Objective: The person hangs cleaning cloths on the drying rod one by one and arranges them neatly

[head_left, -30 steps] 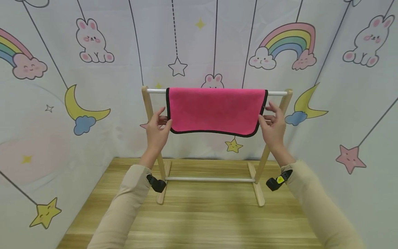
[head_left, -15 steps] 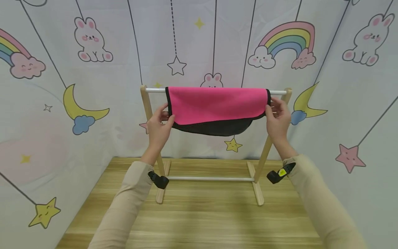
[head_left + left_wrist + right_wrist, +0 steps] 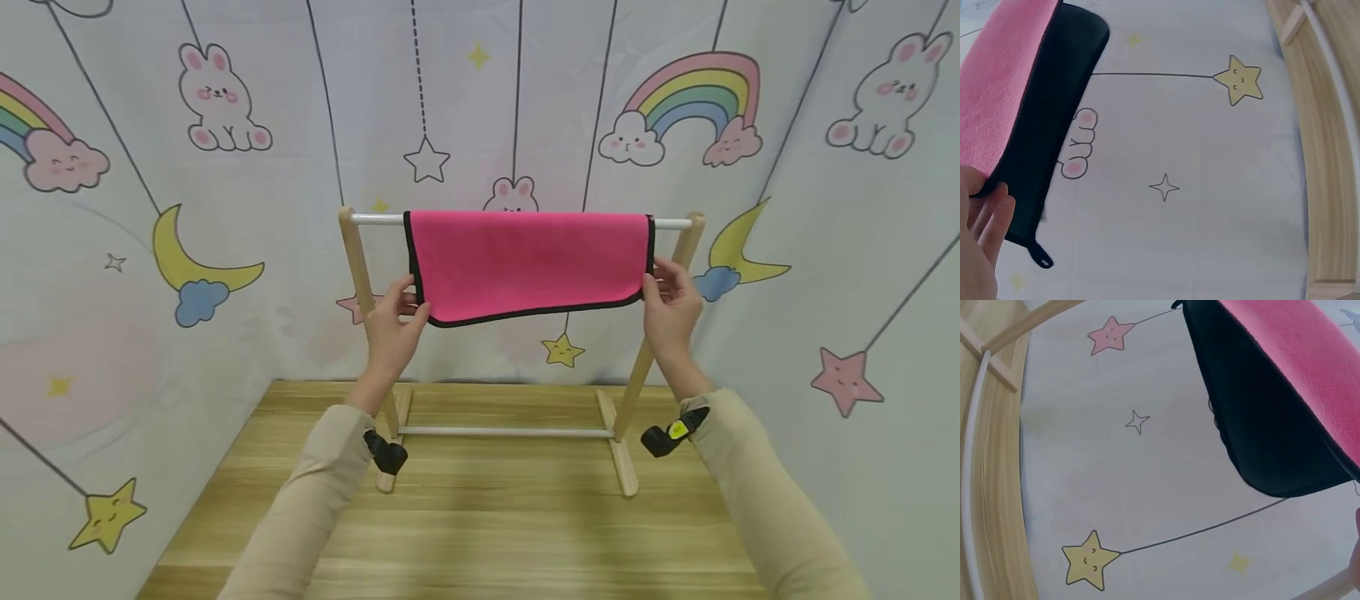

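A pink towel (image 3: 525, 258) with black edging hangs over the white top bar (image 3: 378, 219) of a wooden rack. My left hand (image 3: 393, 329) pinches the front flap's lower left corner between thumb and fingers. On the opposite side, my right hand (image 3: 671, 308) pinches the flap's right edge near its lower corner. The left corner hangs lower than the right. Behind the pink front, the left wrist view shows the towel's dark rear part (image 3: 1063, 94) with a small hanging loop (image 3: 1040, 255). Only a sliver of the right hand (image 3: 1355, 562) enters the right wrist view.
The rack's wooden legs (image 3: 636, 383) stand on a wood-grain table (image 3: 510, 517), joined low down by a white bar (image 3: 506, 432). A white backdrop (image 3: 300, 275) printed with rabbits, stars and rainbows rises behind and at both sides.
Half a second ago the front flap was raised and the dark rear part showed below it. Both hands have since lowered the flap, the left one further and slightly rightward.
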Demonstrator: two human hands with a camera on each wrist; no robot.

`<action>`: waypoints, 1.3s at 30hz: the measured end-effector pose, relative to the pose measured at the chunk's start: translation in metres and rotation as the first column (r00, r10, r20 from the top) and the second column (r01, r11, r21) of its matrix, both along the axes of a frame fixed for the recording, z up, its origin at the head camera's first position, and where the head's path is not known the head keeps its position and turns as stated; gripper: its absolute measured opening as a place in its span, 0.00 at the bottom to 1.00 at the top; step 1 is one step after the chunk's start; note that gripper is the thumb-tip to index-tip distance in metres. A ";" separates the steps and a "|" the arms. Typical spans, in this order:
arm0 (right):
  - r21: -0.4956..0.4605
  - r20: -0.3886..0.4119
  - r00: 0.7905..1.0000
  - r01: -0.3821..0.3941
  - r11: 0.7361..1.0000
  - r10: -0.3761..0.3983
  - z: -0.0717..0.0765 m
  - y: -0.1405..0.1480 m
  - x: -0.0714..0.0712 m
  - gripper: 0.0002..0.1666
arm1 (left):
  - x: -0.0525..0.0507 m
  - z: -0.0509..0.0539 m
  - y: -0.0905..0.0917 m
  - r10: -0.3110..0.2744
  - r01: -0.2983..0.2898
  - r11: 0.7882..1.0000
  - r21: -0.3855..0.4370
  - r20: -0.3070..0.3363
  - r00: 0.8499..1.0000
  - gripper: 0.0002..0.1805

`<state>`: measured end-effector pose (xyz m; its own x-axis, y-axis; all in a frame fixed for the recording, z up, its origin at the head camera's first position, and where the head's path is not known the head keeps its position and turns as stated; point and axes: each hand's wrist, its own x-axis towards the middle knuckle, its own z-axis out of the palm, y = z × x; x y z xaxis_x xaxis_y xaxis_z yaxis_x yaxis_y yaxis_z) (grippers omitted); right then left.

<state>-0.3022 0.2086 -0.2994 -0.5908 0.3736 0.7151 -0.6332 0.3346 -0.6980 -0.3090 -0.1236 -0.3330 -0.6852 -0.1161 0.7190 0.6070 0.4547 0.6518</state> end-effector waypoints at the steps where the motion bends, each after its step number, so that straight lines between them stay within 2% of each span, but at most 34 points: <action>1: -0.002 -0.003 1.000 0.004 1.000 -0.004 -0.002 0.001 0.000 0.15 | 0.000 -0.002 0.001 0.004 -0.004 1.000 -0.017 -0.002 1.000 0.21; 3: -0.007 -0.001 1.000 0.001 1.000 -0.001 -0.005 0.001 0.000 0.15 | 0.000 -0.005 0.002 0.016 -0.017 0.999 -0.031 -0.011 1.000 0.21; 6: -0.006 0.007 1.000 -0.017 1.000 0.017 -0.011 -0.001 0.001 0.14 | -0.001 -0.005 -0.001 0.036 -0.036 0.999 -0.009 -0.024 0.999 0.21; 11: 0.006 0.007 0.999 -0.035 0.999 0.035 -0.019 -0.005 0.001 0.14 | -0.001 0.000 -0.007 0.056 -0.056 0.998 0.032 -0.009 0.998 0.21; 18: -0.010 -0.013 0.999 -0.039 0.999 0.039 -0.020 -0.007 -0.001 0.14 | -0.002 -0.001 -0.008 0.025 -0.025 1.000 0.014 0.013 1.000 0.20; 23: -0.008 -0.016 0.999 -0.050 0.999 0.050 -0.020 -0.007 -0.001 0.14 | -0.004 -0.003 -0.009 0.030 -0.030 0.999 0.017 -0.005 1.000 0.19; 30: 0.015 0.000 0.997 -0.074 0.997 0.074 -0.021 -0.008 0.001 0.15 | -0.003 -0.003 -0.014 0.043 -0.044 0.999 0.007 0.019 0.999 0.19; 35: 0.092 0.045 0.997 -0.062 0.994 0.058 -0.028 0.003 0.009 0.17 | 0.001 -0.008 -0.026 0.067 -0.063 0.996 -0.071 0.069 0.995 0.20; 38: 0.208 0.071 0.997 -0.018 0.978 0.003 -0.040 0.016 0.021 0.18 | 0.008 -0.018 -0.041 0.071 -0.058 0.989 -0.138 0.091 0.993 0.19; 39: 0.253 0.070 0.997 -0.003 0.967 -0.015 -0.049 0.024 0.021 0.18 | 0.012 -0.023 -0.046 0.074 -0.057 0.984 -0.170 0.095 0.993 0.19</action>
<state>-0.2814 0.2328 -0.3480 -0.6419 0.1899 0.7429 -0.5823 0.5096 -0.6334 -0.2969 -0.1697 -0.3559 -0.7499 -0.0475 0.6599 0.5075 0.5986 0.6198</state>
